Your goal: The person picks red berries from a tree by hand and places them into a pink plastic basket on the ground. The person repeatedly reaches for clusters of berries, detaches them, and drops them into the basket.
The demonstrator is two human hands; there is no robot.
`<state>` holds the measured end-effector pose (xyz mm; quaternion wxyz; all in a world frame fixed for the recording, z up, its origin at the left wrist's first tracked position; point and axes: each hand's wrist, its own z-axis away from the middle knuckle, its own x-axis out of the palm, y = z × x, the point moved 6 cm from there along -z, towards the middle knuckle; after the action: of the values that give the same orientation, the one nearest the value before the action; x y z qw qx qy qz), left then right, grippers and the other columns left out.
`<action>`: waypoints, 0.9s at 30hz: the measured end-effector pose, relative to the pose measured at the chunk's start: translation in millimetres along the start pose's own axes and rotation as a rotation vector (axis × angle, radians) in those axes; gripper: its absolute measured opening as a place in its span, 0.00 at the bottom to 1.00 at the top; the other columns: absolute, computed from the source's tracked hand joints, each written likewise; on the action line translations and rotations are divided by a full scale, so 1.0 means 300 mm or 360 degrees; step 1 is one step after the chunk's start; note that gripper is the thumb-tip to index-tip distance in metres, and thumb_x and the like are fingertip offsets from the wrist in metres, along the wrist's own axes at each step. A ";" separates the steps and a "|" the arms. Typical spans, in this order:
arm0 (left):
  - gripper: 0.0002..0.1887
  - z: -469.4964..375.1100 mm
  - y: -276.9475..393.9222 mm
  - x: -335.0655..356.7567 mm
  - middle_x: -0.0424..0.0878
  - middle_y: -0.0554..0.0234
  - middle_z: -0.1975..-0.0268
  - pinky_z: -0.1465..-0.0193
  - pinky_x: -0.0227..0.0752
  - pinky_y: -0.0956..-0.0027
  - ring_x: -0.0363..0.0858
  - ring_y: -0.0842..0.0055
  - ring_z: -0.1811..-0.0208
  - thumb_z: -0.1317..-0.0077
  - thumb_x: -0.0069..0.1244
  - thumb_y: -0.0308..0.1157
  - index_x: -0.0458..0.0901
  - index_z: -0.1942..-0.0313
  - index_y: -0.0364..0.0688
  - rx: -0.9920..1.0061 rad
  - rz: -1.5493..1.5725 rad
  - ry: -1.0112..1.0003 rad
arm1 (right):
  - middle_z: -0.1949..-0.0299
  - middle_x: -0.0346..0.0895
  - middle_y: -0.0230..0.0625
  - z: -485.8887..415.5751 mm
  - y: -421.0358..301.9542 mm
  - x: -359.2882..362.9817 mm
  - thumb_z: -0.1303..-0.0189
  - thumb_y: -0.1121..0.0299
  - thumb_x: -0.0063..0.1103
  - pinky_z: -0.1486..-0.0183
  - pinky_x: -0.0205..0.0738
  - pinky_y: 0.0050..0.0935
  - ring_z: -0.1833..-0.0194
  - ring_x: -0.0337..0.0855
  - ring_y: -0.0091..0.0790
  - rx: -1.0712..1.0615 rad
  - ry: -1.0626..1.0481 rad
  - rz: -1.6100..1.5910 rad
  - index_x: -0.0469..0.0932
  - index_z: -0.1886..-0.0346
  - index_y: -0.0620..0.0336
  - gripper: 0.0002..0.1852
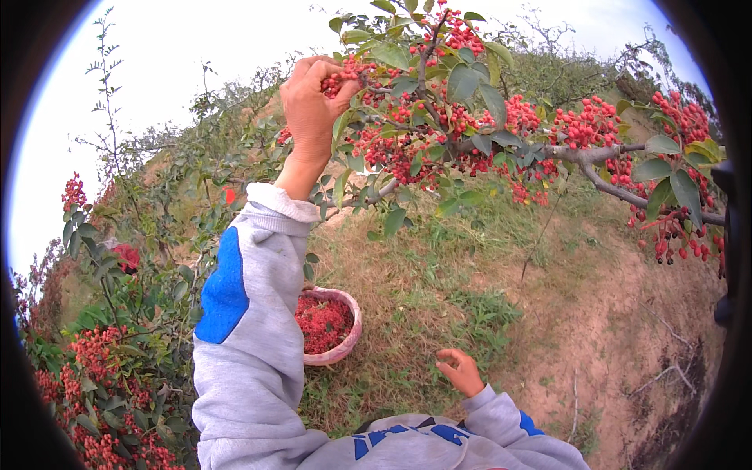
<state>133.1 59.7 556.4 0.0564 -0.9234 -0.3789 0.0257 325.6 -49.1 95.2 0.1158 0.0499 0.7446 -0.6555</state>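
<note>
My left hand (320, 97) is raised to the branch at the top, its thumb and fingers closed on a cluster of red berries (352, 71), which look like Sichuan pepper. More berry clusters (405, 161) and green leaves hang just right of it. Low in front of my body, my right hand (460, 372) has half-curled fingers, the thumb a little apart, and no held thing is visible. A round pink-and-white basket (351, 341) holds many picked red berries (323, 324). It is left of my right hand, partly hidden behind my left sleeve.
A thick grey branch (593, 157) with berries crosses the upper right. Berry bushes (97, 358) crowd the left side, where a red object (126, 257) shows among the leaves. Dry grass (405, 276) covers the slope, with bare soil (587, 329) and fallen twigs (664, 376) at the right.
</note>
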 end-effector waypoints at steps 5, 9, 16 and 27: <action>0.10 0.112 -0.168 0.080 0.76 0.71 0.67 0.65 0.66 0.80 0.72 0.87 0.66 0.43 0.51 0.36 0.75 0.67 0.39 -0.1447 0.1372 0.0024 | 0.63 0.75 0.37 -0.002 0.017 0.005 0.55 0.68 0.59 0.64 0.70 0.26 0.66 0.76 0.29 0.0056 -0.0034 -0.0050 0.75 0.61 0.62 0.15; 0.11 0.074 -0.145 0.073 0.76 0.73 0.69 0.63 0.65 0.82 0.71 0.88 0.67 0.44 0.52 0.38 0.75 0.66 0.41 -0.1254 0.1532 -0.0102 | 0.62 0.75 0.37 -0.004 0.022 0.006 0.54 0.68 0.59 0.63 0.71 0.26 0.66 0.76 0.29 -0.0022 -0.0033 -0.0052 0.75 0.61 0.63 0.15; 0.15 -0.005 -0.124 0.015 0.79 0.67 0.67 0.66 0.67 0.82 0.75 0.86 0.67 0.49 0.56 0.34 0.77 0.63 0.35 -0.1081 0.1320 -0.0277 | 0.62 0.74 0.36 -0.003 0.044 0.019 0.53 0.69 0.59 0.63 0.71 0.25 0.65 0.77 0.29 0.0034 -0.0085 -0.0116 0.75 0.61 0.63 0.14; 0.16 -0.069 0.013 0.022 0.77 0.63 0.67 0.65 0.67 0.81 0.73 0.86 0.70 0.48 0.50 0.30 0.76 0.58 0.35 -0.0197 0.0561 -0.0839 | 0.63 0.74 0.35 -0.019 0.052 0.033 0.53 0.68 0.59 0.65 0.71 0.25 0.68 0.76 0.27 0.0055 -0.0127 -0.0114 0.75 0.62 0.62 0.14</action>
<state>142.3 59.7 576.3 -0.1052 -0.9380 -0.2155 0.2502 318.9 -42.2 78.3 0.1208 -0.0010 0.7293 -0.6735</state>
